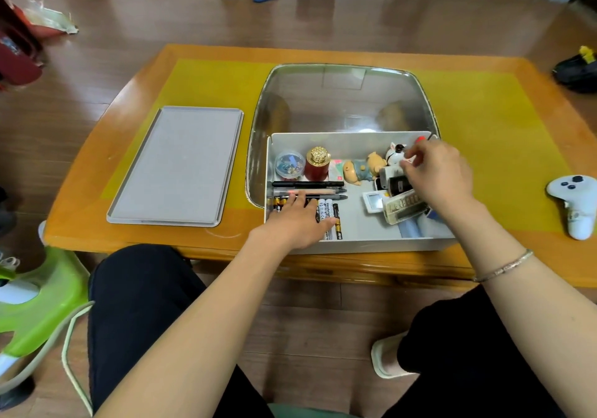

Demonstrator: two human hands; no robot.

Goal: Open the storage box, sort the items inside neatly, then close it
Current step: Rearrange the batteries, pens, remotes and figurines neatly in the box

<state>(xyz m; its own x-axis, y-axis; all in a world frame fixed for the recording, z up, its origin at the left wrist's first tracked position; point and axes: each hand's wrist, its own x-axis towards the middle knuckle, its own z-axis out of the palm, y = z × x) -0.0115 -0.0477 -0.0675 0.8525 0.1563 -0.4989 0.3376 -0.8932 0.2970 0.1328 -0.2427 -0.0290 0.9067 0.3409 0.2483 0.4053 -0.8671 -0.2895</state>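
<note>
The grey lid (pixel 176 165) lies flat on the table (pixel 484 101), left of the open storage box (pixel 355 243). My left hand (pixel 297 220) rests with fingers extended on the batteries (pixel 329 212) below the pens (pixel 307 185). Farther right stand a red bottle (pixel 317 164) and a pig figure (pixel 358 169). My right hand (pixel 436 172) pinches a small white figure (pixel 395 154) at the box's right end.
</note>
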